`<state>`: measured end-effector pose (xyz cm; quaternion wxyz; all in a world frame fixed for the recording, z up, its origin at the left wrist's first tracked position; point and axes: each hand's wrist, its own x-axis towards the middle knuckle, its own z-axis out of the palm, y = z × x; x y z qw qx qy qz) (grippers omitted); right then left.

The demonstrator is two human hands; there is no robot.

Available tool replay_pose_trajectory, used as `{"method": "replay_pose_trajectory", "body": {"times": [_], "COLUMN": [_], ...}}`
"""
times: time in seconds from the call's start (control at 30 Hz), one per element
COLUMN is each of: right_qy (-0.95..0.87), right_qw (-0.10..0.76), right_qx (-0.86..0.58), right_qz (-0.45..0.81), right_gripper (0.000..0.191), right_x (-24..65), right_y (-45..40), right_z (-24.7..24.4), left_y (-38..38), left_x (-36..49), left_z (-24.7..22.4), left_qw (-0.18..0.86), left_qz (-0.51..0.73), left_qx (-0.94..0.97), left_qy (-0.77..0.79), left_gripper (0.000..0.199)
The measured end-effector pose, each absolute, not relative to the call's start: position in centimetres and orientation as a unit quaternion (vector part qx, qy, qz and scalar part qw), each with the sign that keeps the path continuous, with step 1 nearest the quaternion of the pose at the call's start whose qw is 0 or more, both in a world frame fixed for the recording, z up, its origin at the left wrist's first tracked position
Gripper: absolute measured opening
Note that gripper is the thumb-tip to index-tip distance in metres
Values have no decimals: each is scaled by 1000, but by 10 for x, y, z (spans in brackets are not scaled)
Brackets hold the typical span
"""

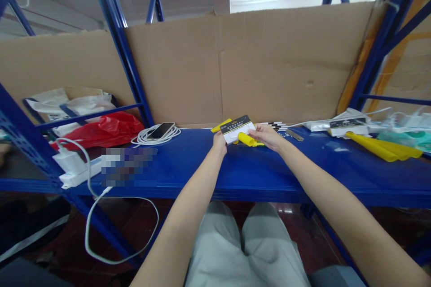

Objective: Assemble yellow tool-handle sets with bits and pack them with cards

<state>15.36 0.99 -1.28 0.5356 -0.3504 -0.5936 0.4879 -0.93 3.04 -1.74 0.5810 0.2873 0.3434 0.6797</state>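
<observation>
A black-and-white printed card (237, 128) is held up over the blue shelf. My left hand (220, 141) is closed on its lower left corner. With fingers closed, my right hand (266, 136) grips the card's right edge. A yellow tube-like piece (247, 139) sits against the card's lower front, near my right fingers; whether it is held or lies on the shelf I cannot tell. Another yellow piece (220, 125) shows behind the card at the left. Just beyond my right hand are several thin white sticks with dark ends (278, 126) and a flat metal strip (295, 135).
Left on the blue shelf (195, 166) lie a phone (162, 130), a coiled white cable (141, 136), a red plastic bag (107, 130) and a power strip (81, 177). Several yellow tapered pieces (380, 147) and a stack of cards (348, 125) lie right. Cardboard (286, 63) stands behind.
</observation>
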Motion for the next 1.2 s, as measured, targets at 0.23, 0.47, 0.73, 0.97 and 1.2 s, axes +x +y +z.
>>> {"method": "replay_pose_trajectory", "body": {"times": [0.23, 0.47, 0.73, 0.97, 1.2], "right_qy": [-575, -539, -510, -503, -582], "right_qw": [576, 613, 644, 641, 588], "right_qx": [-375, -384, -396, -414, -490], "right_qz": [445, 431, 411, 405, 275], "right_gripper": [24, 23, 27, 15, 11], "right_x": [151, 147, 147, 145, 149], "right_y": [12, 17, 21, 16, 25], "right_z": [-15, -19, -21, -20, -25], "left_y": [26, 29, 18, 18, 23], "left_x": [-7, -4, -7, -2, -3], "left_z": [-19, -18, -7, -11, -16], "left_qw": [544, 565, 620, 574, 518], "left_qz": [613, 592, 599, 651, 684], "left_qx": [378, 393, 367, 373, 357], "left_qy": [430, 419, 349, 327, 368], "left_gripper": [3, 1, 36, 10, 35]}}
